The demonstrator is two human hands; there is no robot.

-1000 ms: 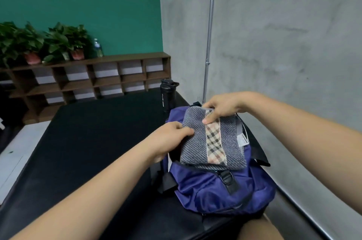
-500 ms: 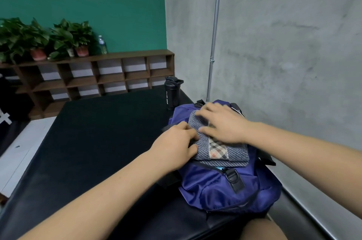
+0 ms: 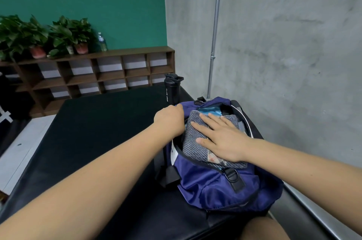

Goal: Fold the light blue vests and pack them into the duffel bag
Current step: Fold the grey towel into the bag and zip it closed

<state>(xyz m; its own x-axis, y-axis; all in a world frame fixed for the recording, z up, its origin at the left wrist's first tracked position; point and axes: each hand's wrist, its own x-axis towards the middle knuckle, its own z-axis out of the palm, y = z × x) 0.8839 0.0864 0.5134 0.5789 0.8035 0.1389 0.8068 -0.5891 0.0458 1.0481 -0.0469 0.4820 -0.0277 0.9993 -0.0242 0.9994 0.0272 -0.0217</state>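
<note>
A dark blue duffel bag (image 3: pixel 213 186) lies open on the black table near its right edge. A folded grey striped vest (image 3: pixel 193 145) with a plaid patch sits in the bag's mouth. My right hand (image 3: pixel 219 137) lies flat on the vest with its fingers spread, pressing it down. My left hand (image 3: pixel 169 120) grips the left rim of the bag's opening with curled fingers. A strip of light blue fabric (image 3: pixel 209 112) shows inside the bag beyond the vest.
A black sport bottle (image 3: pixel 172 89) stands on the table (image 3: pixel 98 128) just behind the bag. A grey concrete wall with a metal pipe (image 3: pixel 214 30) runs along the right. A wooden shelf unit (image 3: pixel 94 72) with potted plants stands at the back.
The folded vest has sunk from on top of the bag into its opening. My right hand has flattened over it, and my left hand moved up to the bag's rim.
</note>
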